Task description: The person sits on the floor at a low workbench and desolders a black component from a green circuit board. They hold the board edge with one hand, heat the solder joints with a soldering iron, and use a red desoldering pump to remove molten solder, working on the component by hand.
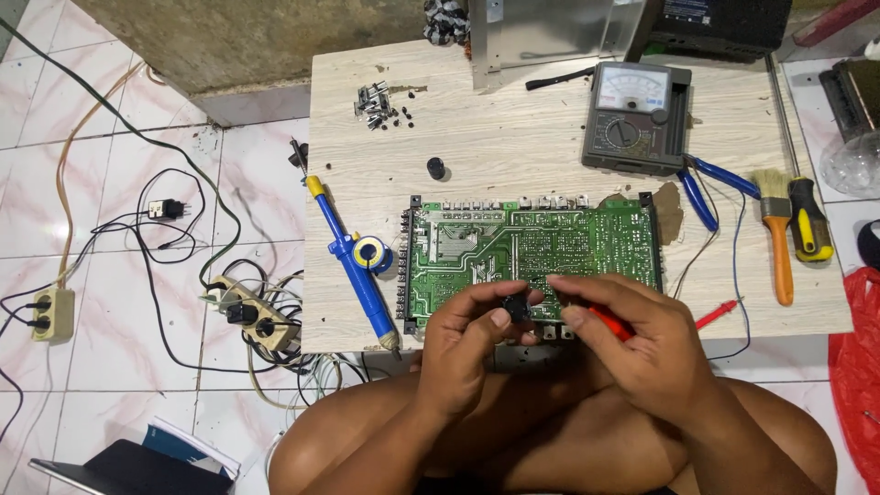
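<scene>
A green circuit board [541, 246] lies solder side up on a low wooden table [513, 147]. Over its near edge my left hand [467, 344] pinches a small black cylindrical part [519, 306] between thumb and fingers. My right hand [632, 344] meets it from the right and holds a red probe [609, 323]; its fingertips also touch the black part. A second red probe tip [717, 314] lies on the table to the right of my hand.
A blue desoldering pump [353, 261] and a solder spool [370, 254] lie left of the board. An analog multimeter [637, 117], blue pliers [706, 188], a brush [777, 234], a screwdriver [810, 220] and loose small parts [378, 103] are on the table. Power strips and cables [247, 316] cover the tiled floor.
</scene>
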